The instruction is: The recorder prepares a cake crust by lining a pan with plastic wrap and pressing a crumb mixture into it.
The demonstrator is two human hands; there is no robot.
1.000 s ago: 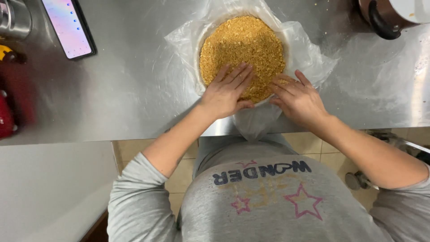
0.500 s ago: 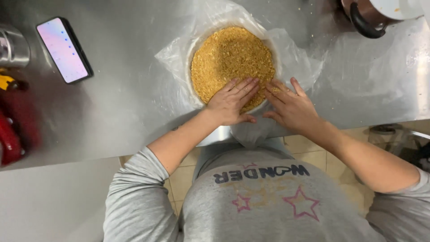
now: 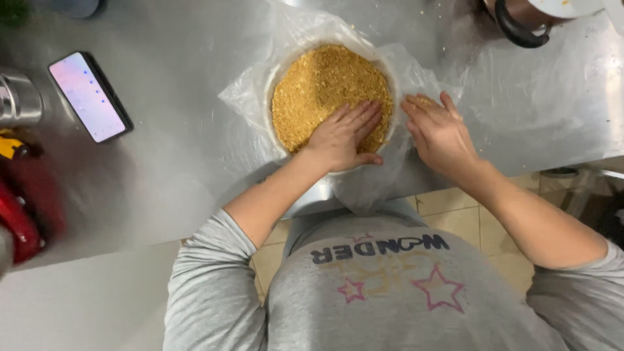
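Both hands lie flat and open, left hand (image 3: 341,138) pressing crumbs (image 3: 318,88) in the dish (image 3: 270,78), right hand (image 3: 442,133) on plastic wrap (image 3: 416,71) beside it; hard pressing could spill crumbs onto the counter (image 3: 182,156).

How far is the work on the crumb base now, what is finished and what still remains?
Done: the crumbs already fill the round dish, which sits on plastic wrap on the steel counter. In hand: the left hand lies flat on the crumbs at the near edge, and the right hand is at the dish's right rim. Left: the far surface looks loose and grainy, so it probably needs pressing.
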